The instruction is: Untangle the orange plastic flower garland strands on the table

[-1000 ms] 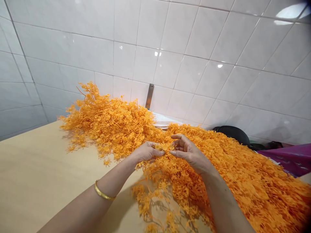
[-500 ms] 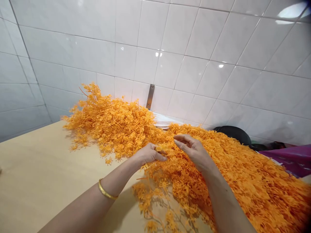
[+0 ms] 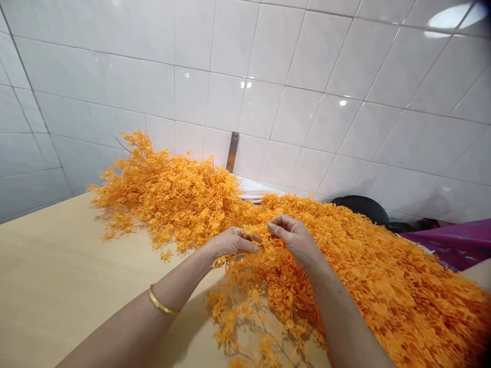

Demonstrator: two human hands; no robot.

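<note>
My left hand (image 3: 233,242) is closed round an orange plastic flower sprig (image 3: 250,233), its thumb pointing right under the florets. My right hand (image 3: 293,236) is just to the right, thumb and forefinger pinched together on a small orange flower piece, partly hidden by the fingertips. Below both hands, thin branches with orange florets (image 3: 230,322) hang or lie over the table. A large heap of loose orange florets (image 3: 383,271) spreads beneath and to the right of my right hand.
A bushy pile of orange sprigs (image 3: 180,194) lies at the back left of the pale wooden table (image 3: 76,286). Behind are white cloth or plastic (image 3: 257,188), a metal strip (image 3: 232,152) on the tiled wall, black round items (image 3: 364,208) and purple material (image 3: 456,243).
My right hand has moved slightly left towards my left hand, and its parted thumb and fingers have closed to a pinch. My left hand keeps its hold. The view has shifted a little.
</note>
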